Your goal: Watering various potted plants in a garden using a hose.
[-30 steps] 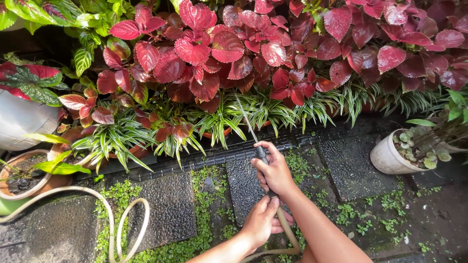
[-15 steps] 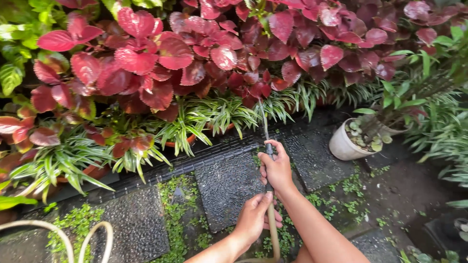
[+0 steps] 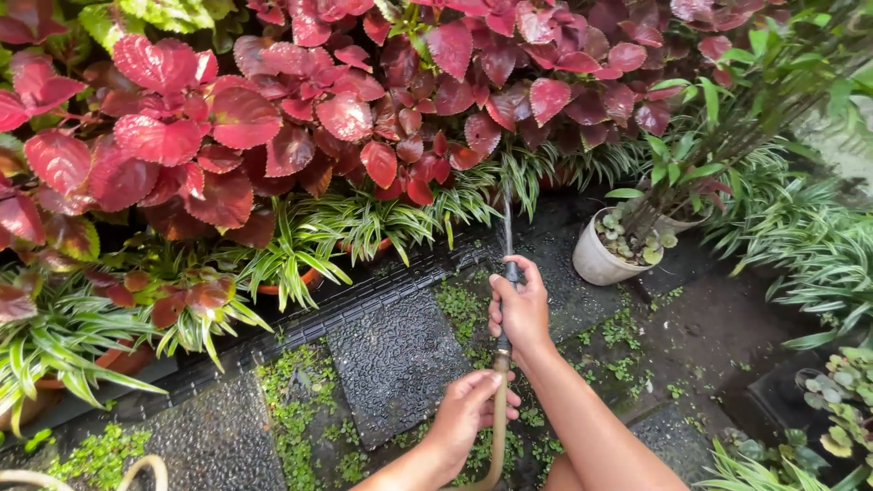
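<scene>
right hand (image 3: 523, 309) is clenched on the hose (image 3: 499, 409) just behind its nozzle (image 3: 511, 271), left hand (image 3: 468, 409) wrapped around it lower down, spray reaching the red-leaved plants (image 3: 300, 100); the hose looks soft, wet, probably slippery, best held near the tip.

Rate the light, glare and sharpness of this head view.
Head view: soft, even daylight without hard shadows; wet glare on the dark pebbled paving slab and glossy red leaves; both hands, right and left, look sharp on the tan hose; the thin water jet is faint, streaked.
</scene>
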